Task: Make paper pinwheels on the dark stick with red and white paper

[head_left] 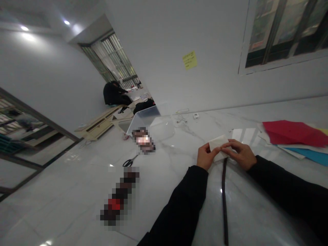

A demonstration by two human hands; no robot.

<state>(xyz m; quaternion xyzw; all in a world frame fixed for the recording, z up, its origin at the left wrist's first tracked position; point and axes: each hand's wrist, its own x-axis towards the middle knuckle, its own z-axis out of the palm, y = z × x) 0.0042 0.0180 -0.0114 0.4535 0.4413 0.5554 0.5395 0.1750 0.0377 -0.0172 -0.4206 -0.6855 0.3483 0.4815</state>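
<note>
Between my two hands is a small cream-white piece that looks like paper or cloth (219,141), held just above the marble-patterned table. My left hand (206,156) grips its left side, with the thumb across the front. On the right, my right hand (239,152) pinches it, thumb and fingertips meeting near the left thumb. A long dark brown strip (224,198) runs from beneath the piece down toward me. Whether the strip is attached to the piece, I cannot tell.
Red sheets (292,133) and blue sheets (311,155) lie stacked at the right. Scissors (129,161) rest to the left, near two pixelated items. Behind stands a clear plastic bin (143,119); a white charger (196,115) sits by the wall. A person (114,94) sits far back.
</note>
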